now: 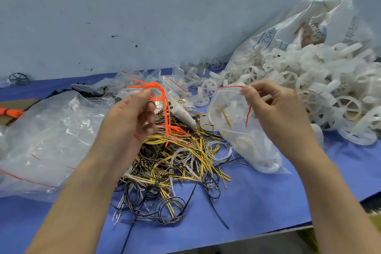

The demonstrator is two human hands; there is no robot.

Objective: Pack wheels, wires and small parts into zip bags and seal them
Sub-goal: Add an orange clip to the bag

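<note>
A: The right hand [274,109] pinches the zip bag [243,130] by its red-lined mouth — hung open, I'd say, for filling.

B: Contents?

A: White wheels, one yellow wire. The left hand [132,117] grips orange wires [162,97] just beside it, over the wire heap [181,161].

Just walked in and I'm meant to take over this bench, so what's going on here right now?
A person is packing kit parts into zip bags. Their left hand pinches a small bunch of orange wires lifted above the wire pile. Their right hand holds a zip bag by its open red-lined mouth; white wheels and a yellow wire are already inside. The orange wires are not yet in the bag, and it is unsealed. More white wheels are heaped to the right.
</note>
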